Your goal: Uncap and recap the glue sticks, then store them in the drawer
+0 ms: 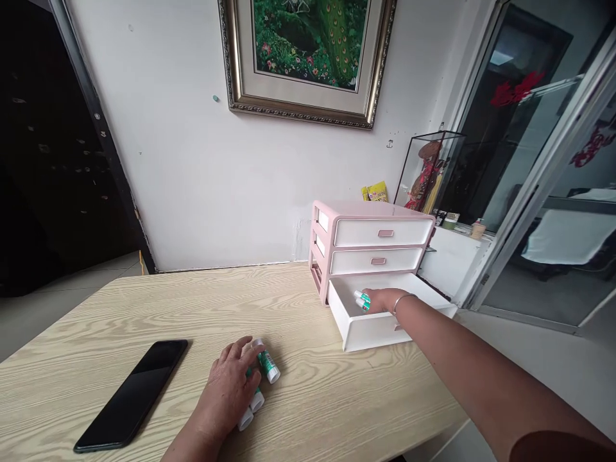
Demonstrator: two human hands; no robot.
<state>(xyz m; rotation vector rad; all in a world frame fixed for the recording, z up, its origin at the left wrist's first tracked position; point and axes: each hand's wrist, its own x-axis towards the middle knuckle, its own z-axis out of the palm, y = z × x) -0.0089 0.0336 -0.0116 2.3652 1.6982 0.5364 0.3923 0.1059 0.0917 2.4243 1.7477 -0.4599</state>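
Down in the pulled-out bottom drawer (378, 333) of a pink and white drawer unit, my right hand (384, 299) has its fingers closed around glue sticks (362, 301); two white-and-green ends show and the fingertips are partly hidden. My left hand (230, 385) is curled over more glue sticks lying on the wooden table (308, 398). One glue stick (268, 366) lies under its fingertips, and the white ends of two others (257, 401) stick out below the thumb, their bodies mostly covered by the hand.
A black phone (135, 394) lies left of my left hand. The unit's upper two drawers (384, 233) are closed. Behind it stand a yellow packet (376, 192) and a glass display case (426, 173). A framed picture (308, 112) hangs on the wall; a glass door (543, 186) is at right.
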